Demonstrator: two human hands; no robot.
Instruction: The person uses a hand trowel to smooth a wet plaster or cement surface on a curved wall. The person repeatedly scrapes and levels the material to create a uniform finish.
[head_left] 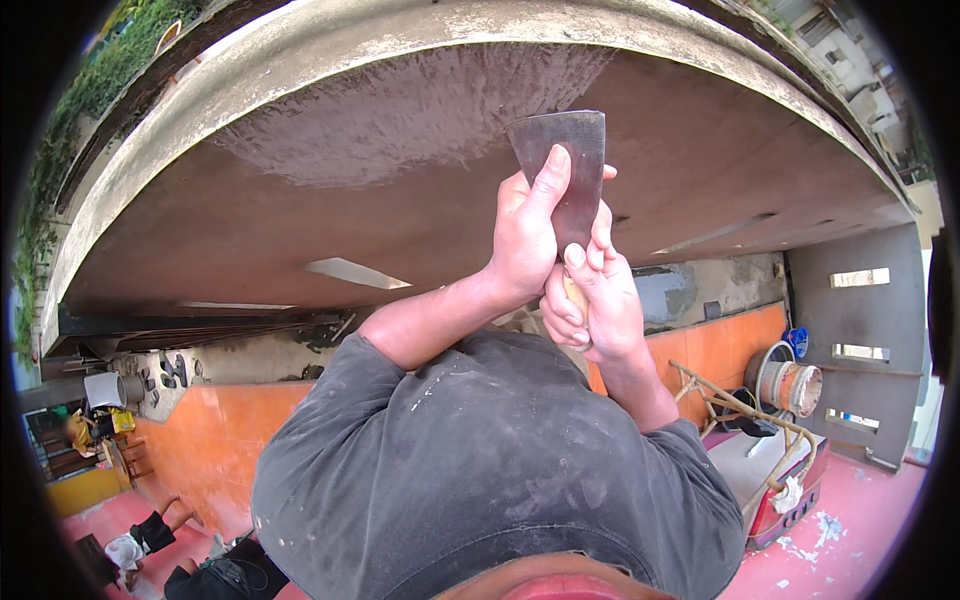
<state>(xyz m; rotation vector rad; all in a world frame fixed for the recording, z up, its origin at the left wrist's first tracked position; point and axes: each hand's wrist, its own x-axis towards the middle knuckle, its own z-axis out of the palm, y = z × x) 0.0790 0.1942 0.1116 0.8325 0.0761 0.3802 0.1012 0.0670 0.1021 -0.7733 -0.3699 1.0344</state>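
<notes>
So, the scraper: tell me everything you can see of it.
The scraper has a flat, dark grey, metal-looking blade that fans out to a wide end, and a pale yellowish handle, mostly hidden, material unclear. Its wide end is uppermost in view, seen against the brown surface. The right hand grips the handle; the left hand holds the blade, thumb on its face.

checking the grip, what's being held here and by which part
A scraper: the left hand holds its dark blade, the right hand its pale handle.
</notes>
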